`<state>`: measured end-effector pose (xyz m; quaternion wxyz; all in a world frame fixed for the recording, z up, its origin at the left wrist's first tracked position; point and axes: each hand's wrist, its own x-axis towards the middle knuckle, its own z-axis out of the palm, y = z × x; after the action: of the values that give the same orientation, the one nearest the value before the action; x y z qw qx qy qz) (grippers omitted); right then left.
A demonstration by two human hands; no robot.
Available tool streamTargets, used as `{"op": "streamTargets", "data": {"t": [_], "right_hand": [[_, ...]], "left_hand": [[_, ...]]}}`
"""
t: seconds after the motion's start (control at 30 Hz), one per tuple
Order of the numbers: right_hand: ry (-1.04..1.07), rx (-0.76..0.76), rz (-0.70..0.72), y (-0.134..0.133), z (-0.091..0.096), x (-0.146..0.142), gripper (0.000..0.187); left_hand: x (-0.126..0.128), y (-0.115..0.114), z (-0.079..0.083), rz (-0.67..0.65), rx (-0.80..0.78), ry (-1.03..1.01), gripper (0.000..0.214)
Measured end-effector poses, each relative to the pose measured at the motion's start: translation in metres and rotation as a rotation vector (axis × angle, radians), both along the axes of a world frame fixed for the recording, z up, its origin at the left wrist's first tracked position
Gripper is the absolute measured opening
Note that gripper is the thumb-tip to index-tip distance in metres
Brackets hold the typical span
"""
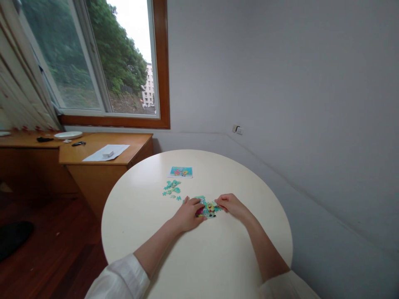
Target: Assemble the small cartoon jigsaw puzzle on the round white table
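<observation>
A small, partly joined jigsaw puzzle (209,207) with a cartoon picture lies flat on the round cream table (199,257). My left hand (188,213) rests on its left edge, fingers curled and pressing on the pieces. My right hand (231,204) touches its right edge, fingertips pinched together against a piece. Several loose teal puzzle pieces (172,189) lie just beyond my left hand. A small picture card (181,171) with the same cartoon lies farther back on the table.
A wooden desk (102,160) stands to the left under a window, with a sheet of paper (106,152), a white plate (68,135) and small dark items on it. Grey walls close the right side. Dark wooden floor lies at the left.
</observation>
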<state>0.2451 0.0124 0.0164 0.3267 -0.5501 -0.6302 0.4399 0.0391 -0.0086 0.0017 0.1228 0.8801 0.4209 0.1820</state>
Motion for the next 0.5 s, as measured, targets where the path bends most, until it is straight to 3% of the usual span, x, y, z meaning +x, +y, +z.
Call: {"op": "streamTargets", "data": {"t": [0.2,0.5], "right_hand": [[-0.067,-0.050,0.014,-0.0012,-0.0011,-0.0007,0.020],[-0.204,0.006,0.056,-0.0008,-0.0043,0.0038,0.020]], "left_hand": [[0.0000,0.0025,-0.0009,0.021,-0.004,-0.017,0.041],[-0.0010,0.0052,-0.0027,0.024,0.039,-0.010,0.040]]}}
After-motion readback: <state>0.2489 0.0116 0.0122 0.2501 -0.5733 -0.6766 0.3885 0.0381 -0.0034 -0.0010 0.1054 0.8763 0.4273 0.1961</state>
